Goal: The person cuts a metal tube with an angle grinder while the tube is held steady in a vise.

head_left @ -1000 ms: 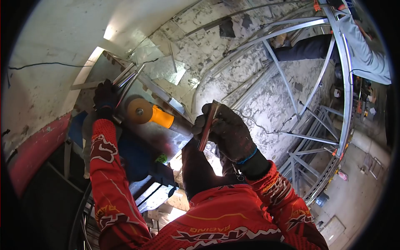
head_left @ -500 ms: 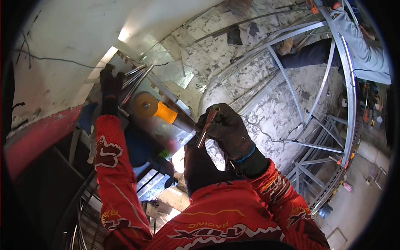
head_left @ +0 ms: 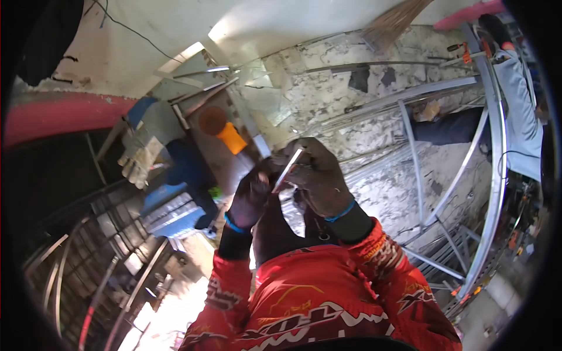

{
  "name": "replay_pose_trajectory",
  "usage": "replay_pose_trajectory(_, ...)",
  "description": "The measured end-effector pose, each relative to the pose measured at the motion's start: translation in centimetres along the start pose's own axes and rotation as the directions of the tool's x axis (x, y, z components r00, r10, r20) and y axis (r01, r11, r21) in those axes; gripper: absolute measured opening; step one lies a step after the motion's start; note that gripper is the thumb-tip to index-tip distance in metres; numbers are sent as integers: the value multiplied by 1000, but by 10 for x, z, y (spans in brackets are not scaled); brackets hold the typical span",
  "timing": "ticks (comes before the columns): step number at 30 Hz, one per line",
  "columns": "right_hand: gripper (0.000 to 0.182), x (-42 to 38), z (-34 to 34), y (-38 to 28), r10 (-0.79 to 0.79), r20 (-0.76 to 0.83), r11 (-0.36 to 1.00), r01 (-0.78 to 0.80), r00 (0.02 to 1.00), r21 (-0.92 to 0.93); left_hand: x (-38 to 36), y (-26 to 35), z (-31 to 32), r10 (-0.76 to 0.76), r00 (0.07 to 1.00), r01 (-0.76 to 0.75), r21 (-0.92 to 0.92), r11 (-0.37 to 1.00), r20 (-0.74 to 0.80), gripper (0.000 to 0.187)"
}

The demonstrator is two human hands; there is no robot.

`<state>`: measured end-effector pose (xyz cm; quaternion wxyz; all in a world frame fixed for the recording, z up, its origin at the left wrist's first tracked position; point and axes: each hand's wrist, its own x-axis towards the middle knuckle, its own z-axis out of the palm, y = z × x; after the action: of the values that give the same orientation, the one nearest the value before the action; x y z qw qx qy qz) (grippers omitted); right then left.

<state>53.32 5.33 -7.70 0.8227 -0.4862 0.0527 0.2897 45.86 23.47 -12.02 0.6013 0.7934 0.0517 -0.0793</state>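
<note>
In front of my chest, my right hand (head_left: 321,180), in a dark glove, is closed on a short shiny metal tube (head_left: 287,171) held at a slant. My left hand (head_left: 253,193), gloved too, meets it from the other side. Its curled fingers are at the tube, partly hidden and slightly blurred. Just beyond my left hand is a tool with a round brown disc (head_left: 212,120) and an orange part (head_left: 232,139). Metal tubes (head_left: 208,95) lie behind the disc.
Welded metal framing (head_left: 496,152) spans the right side, with another person's grey sleeve (head_left: 518,111) beyond it. A pale work glove (head_left: 140,159) lies at the left near a blue surface (head_left: 170,210). Metal bars (head_left: 99,292) fill the lower left. A broom (head_left: 398,23) stands at the back.
My left hand has left the tubes behind the disc and come back to the short tube in my right hand. The view has shifted, and the disc looks less blurred around its edge.
</note>
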Motion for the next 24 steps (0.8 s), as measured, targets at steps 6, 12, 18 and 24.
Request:
replay_pose_trajectory(6,21,-23,2,-35,192,86,947,-208,978,247,-34,69,50,-231,964,141,-484,864,-131,19)
replay_pose_trajectory(12,28,-13,-19,-23,144,276,952,-210,950,224,-48,81,66,-362,885,151,-555,818,-292,22)
replay_pose_trajectory(18,38,-6,-19,-52,76,261,966,-6,962,-260,-48,100,52,-316,883,186,-360,914,-346,23)
replay_pose_trajectory(24,40,-4,-37,-64,49,221,999,-48,974,-11,-23,102,54,-167,909,95,-201,975,-381,34)
